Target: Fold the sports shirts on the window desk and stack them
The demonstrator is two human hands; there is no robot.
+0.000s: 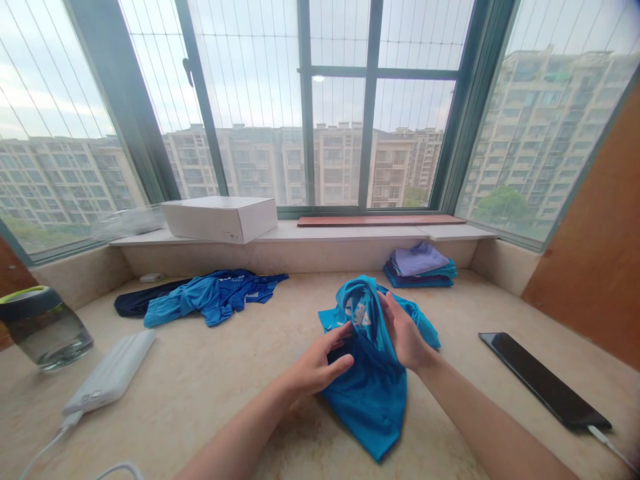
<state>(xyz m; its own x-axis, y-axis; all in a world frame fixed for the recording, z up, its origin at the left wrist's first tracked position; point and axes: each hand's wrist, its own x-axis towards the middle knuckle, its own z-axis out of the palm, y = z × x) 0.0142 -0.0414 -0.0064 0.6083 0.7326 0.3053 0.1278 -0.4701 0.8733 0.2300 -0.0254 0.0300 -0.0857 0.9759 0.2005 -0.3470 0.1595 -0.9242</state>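
A bright blue T-shirt (373, 400) with white print lies bunched in front of me, its upper part lifted into a loose fold. My left hand (323, 363) is at its left side, thumb and fingers apart, fingertips against the cloth. On the other side, my right hand (404, 331) grips the raised fabric, and some of its fingertips are hidden by the folds. The lower part of the shirt hangs toward me in a point on the counter. Behind it, to the right, sits a folded stack of blue and purple clothes (420, 263).
Crumpled blue and dark clothes (215, 297) lie at the left back. A water bottle (47, 330) and a white power bank (113, 370) with a cable are at left. A black phone (543, 380), plugged in, lies at right. A white box (220, 217) stands on the windowsill.
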